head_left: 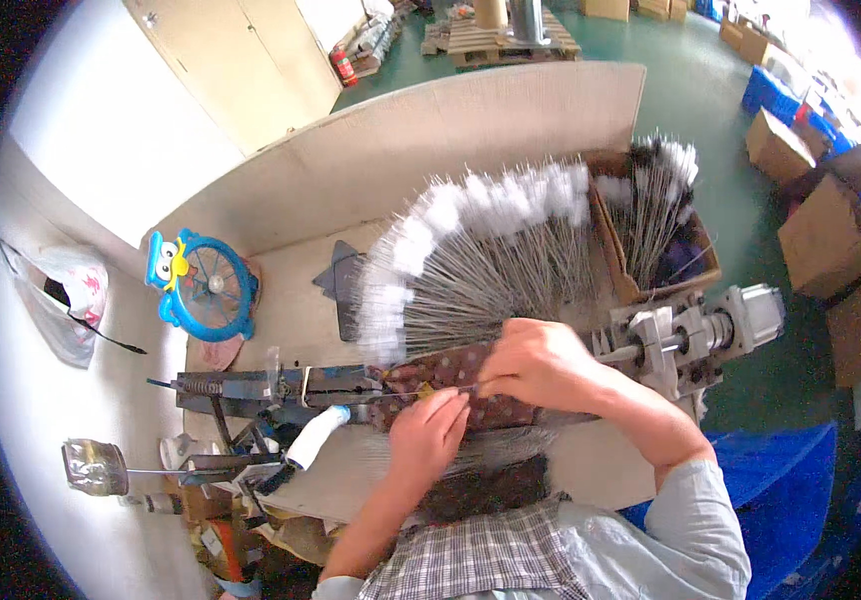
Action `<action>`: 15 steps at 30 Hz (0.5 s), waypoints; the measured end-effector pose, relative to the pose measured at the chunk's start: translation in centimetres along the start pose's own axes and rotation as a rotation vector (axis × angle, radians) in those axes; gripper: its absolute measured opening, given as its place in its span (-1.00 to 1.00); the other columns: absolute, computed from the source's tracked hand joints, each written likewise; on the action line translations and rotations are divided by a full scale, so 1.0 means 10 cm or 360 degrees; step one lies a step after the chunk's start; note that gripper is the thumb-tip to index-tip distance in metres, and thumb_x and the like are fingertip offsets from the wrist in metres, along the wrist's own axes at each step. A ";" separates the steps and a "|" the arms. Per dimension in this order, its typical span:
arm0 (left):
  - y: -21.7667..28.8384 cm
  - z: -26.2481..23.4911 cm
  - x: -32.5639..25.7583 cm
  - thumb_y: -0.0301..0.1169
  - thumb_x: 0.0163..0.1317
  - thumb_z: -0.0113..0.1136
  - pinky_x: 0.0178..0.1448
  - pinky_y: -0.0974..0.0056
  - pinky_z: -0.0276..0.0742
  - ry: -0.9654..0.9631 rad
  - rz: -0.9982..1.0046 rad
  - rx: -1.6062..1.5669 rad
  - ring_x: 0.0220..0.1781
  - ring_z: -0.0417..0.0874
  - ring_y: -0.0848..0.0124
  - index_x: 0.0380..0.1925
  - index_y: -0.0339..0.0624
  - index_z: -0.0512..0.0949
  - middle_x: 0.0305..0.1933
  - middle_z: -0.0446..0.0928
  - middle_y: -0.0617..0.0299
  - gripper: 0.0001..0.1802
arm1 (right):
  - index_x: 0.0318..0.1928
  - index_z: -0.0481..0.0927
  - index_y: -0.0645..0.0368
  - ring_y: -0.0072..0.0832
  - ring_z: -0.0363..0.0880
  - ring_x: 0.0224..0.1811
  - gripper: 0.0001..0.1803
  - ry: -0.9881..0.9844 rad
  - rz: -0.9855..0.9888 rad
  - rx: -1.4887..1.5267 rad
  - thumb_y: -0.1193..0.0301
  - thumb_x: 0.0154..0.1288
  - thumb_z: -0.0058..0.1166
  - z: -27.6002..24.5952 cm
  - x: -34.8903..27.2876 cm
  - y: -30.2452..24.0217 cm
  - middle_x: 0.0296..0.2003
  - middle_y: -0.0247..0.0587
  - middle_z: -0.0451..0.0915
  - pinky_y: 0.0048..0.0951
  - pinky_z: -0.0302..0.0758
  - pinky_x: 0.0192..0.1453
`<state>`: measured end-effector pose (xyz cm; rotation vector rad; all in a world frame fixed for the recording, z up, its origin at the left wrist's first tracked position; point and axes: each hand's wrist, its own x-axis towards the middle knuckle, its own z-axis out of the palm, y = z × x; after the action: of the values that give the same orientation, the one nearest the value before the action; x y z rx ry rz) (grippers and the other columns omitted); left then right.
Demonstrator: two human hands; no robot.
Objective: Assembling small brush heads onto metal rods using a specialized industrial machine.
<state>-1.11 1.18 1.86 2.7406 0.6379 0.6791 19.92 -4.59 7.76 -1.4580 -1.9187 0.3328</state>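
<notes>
My left hand (429, 432) and my right hand (536, 365) meet close together over a dark patterned cloth (499, 410) draped on the bench machine. Fingers of both are pinched around a thin metal wire (406, 394), which runs leftward toward the machine's rail. Whether that wire carries bristles I cannot make out. Just beyond my hands, a wide fan of wire-stemmed brushes (481, 250) lies with white bristle tips pointing away from me. More thin wires (496, 452), blurred, lie below the cloth near my apron.
The machine's rail (241, 388) and motor end (751, 315) span the bench. A white-wrapped lever (318, 437) juts out left of my hand. A cardboard box (619, 235) of brushes stands right, a blue fan (213, 287) left. A low board (431, 140) bounds the back.
</notes>
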 end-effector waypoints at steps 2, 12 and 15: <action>0.01 -0.10 -0.29 -0.35 0.15 0.17 -0.15 0.20 0.51 0.0063 -0.0386 -0.0302 -0.23 0.61 0.26 -0.26 -0.21 0.59 -0.20 0.59 0.10 -0.79 | -0.56 0.59 0.05 -0.31 0.50 -0.34 -0.80 -0.0020 -0.0225 0.0107 0.21 -0.01 0.13 0.23 0.27 -0.10 -0.56 -0.35 0.54 -0.31 0.48 -0.22; -0.42 -0.42 -0.92 -0.29 0.26 0.08 -0.27 0.32 0.50 0.0707 -0.1700 -0.1878 -0.42 0.57 0.35 -0.32 -0.34 0.57 -0.33 0.58 0.14 -0.72 | -0.61 0.49 0.09 -0.25 0.47 -0.32 -0.90 0.0125 -0.0147 -0.0122 0.39 -0.13 0.13 1.10 0.72 -0.29 -0.56 -0.29 0.53 -0.26 0.47 -0.24; -0.50 -0.49 -0.87 -0.11 0.29 0.01 -0.32 0.33 0.49 0.1009 -0.1691 -0.2478 -0.44 0.56 0.36 -0.37 -0.35 0.56 -0.44 0.57 0.15 -0.57 | -0.60 0.50 0.09 -0.25 0.47 -0.29 -0.94 0.0023 -0.0078 -0.0178 0.42 -0.13 0.11 1.09 0.76 -0.39 -0.53 -0.31 0.54 -0.26 0.48 -0.25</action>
<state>-12.19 2.10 1.07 0.5970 0.9253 1.0273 8.86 3.27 4.94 -1.4773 -1.9856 0.1948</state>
